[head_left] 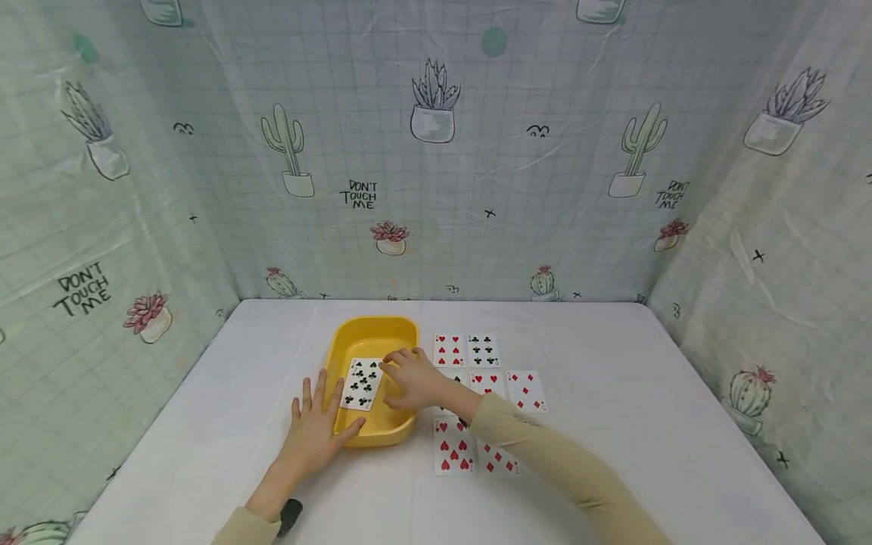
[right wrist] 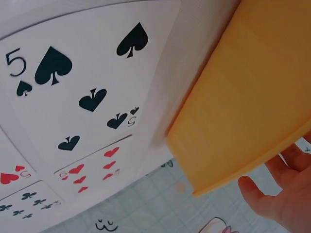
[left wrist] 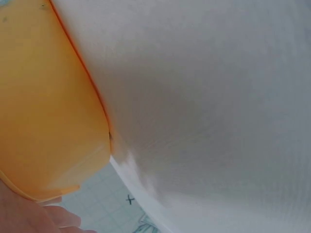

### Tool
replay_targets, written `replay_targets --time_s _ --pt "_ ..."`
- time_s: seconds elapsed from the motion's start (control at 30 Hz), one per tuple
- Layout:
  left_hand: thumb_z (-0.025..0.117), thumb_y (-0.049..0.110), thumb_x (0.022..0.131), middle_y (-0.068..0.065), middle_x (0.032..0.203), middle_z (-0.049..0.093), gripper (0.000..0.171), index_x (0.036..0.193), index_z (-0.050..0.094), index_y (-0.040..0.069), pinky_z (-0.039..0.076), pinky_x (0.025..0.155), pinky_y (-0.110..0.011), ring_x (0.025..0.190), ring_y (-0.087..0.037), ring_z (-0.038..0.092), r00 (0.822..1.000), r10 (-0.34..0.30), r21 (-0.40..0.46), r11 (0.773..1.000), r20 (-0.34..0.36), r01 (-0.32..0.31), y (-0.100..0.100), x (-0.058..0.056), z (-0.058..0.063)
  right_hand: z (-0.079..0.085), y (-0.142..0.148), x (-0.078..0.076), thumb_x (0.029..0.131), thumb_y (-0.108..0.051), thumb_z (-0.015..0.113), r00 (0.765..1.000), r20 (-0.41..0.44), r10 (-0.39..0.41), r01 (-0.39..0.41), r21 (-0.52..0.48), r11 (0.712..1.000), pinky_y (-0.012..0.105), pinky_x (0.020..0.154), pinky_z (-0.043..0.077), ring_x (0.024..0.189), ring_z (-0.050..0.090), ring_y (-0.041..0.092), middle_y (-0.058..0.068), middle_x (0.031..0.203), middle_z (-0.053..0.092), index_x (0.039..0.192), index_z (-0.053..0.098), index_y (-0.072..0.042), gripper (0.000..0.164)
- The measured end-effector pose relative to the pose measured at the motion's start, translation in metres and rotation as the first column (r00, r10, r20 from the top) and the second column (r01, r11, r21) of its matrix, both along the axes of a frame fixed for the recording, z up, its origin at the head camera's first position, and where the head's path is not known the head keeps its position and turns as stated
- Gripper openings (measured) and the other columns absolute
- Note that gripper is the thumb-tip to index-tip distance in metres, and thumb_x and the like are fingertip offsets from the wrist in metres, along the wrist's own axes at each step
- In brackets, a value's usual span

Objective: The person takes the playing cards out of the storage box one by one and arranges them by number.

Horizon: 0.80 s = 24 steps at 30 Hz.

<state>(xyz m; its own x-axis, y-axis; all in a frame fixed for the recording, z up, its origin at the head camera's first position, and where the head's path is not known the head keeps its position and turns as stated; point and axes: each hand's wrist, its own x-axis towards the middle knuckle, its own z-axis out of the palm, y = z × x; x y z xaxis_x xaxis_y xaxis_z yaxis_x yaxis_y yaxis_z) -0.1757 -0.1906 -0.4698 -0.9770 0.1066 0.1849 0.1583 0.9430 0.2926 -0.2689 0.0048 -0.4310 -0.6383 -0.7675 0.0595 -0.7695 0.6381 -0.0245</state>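
Black-suited playing cards [head_left: 362,387] lie in the yellow tray [head_left: 378,437], clubs on the front one and what look like spades along the upper edge. My left hand [head_left: 313,435] is spread at the tray's left front corner, fingers straight over the left rim and thumb by the front rim. Over the right rim reaches my right hand [head_left: 412,381], thumb and fingers apart, fingertips close to the cards' upper right corner. Whether they touch it is unclear. In the right wrist view, that hand [right wrist: 286,199] shows beyond the tray wall, partly cut off.
Right of the tray lie the six of hearts [head_left: 449,350], six of clubs [head_left: 483,350], five of spades [right wrist: 92,97], five of hearts [head_left: 487,381], five of diamonds [head_left: 526,390], seven of hearts [head_left: 454,448] and a partly covered diamonds card [head_left: 499,459]. Patterned curtains surround the white table [head_left: 599,363].
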Motion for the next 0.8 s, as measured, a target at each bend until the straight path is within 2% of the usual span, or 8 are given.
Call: replay_targets --time_s 0.17,0.37,0.57,0.8 --pt "0.046 0.056 0.083 -0.025 0.147 0.008 0.079 0.14 0.026 0.004 0.015 0.097 -0.07 0.13 -0.053 0.007 1.0 -0.005 -0.004 1.0 -0.011 0.005 0.0 0.0 -0.001 -0.009 -0.011 -0.002 0.079 -0.046 0.057 1.0 -0.012 -0.008 0.008 0.034 0.999 0.046 0.101 0.031 0.119 0.041 0.017 0.0 0.129 0.047 0.127 0.049 -0.014 0.058" --pt "0.047 0.055 0.083 -0.025 0.147 0.01 0.078 0.139 0.028 0.003 0.017 0.096 -0.07 0.13 -0.054 0.009 1.0 -0.007 -0.017 1.0 -0.025 0.006 -0.001 0.0 -0.002 -0.02 -0.026 -0.005 0.078 -0.053 0.055 0.999 -0.026 -0.029 0.032 0.122 0.992 0.046 0.1 0.033 0.121 0.041 0.018 0.0 0.133 0.045 0.129 0.046 -0.016 0.064" --pt "0.048 0.053 0.083 -0.025 0.147 0.009 0.078 0.139 0.028 0.003 0.015 0.095 -0.07 0.13 -0.054 0.009 1.0 -0.005 -0.012 1.0 -0.016 0.004 0.0 0.0 -0.001 -0.022 -0.037 -0.006 0.079 -0.057 0.052 0.996 0.042 -0.084 0.076 0.166 0.983 0.051 0.103 0.028 0.126 0.036 0.02 0.001 0.137 0.042 0.132 0.042 -0.015 0.068" --pt "0.048 0.052 0.084 -0.025 0.147 0.008 0.077 0.139 0.027 0.003 0.014 0.096 -0.07 0.13 -0.054 0.007 1.0 -0.006 -0.008 1.0 -0.001 0.006 0.001 -0.001 0.0 -0.025 -0.042 -0.011 0.078 -0.058 0.052 0.99 0.078 -0.12 0.104 0.187 0.977 0.054 0.104 0.025 0.128 0.034 0.021 -0.001 0.139 0.04 0.133 0.041 -0.023 0.066"
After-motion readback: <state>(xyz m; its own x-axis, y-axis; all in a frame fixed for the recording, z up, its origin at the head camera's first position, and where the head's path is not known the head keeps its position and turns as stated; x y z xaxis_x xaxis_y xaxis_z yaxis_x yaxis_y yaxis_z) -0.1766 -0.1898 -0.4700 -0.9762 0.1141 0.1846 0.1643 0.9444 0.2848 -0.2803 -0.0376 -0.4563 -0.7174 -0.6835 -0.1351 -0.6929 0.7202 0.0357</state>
